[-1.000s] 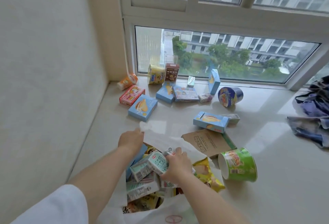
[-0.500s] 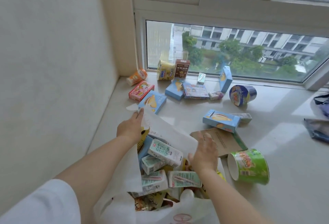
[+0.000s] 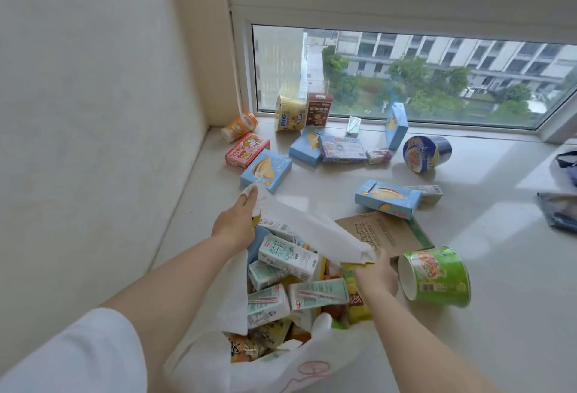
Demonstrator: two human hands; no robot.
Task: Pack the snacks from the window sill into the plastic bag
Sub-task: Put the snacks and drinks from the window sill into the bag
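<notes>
A white plastic bag [image 3: 315, 230] lies open on the window sill [image 3: 515, 299], filled with several pale green drink cartons [image 3: 288, 257] and snack packets. My left hand [image 3: 234, 221] grips the bag's far left rim and holds it up. My right hand [image 3: 376, 274] holds the bag's right rim, next to a green noodle cup [image 3: 437, 277] lying on its side. Further out on the sill lie a blue cracker box [image 3: 387, 199], another blue box [image 3: 267, 171], a pink box [image 3: 248, 150], and a blue noodle bowl [image 3: 426, 152].
A flat brown cardboard piece [image 3: 384, 230] lies just beyond the bag. More boxes and a yellow cup [image 3: 288, 114] stand against the window glass. The wall [image 3: 93, 111] closes the left side. Dark clothing [image 3: 562, 205] sits at the right edge.
My right hand let go of the drink cartons inside the bag and moved right to take the bag's rim. My left hand lifted the far rim, opening the bag wider.
</notes>
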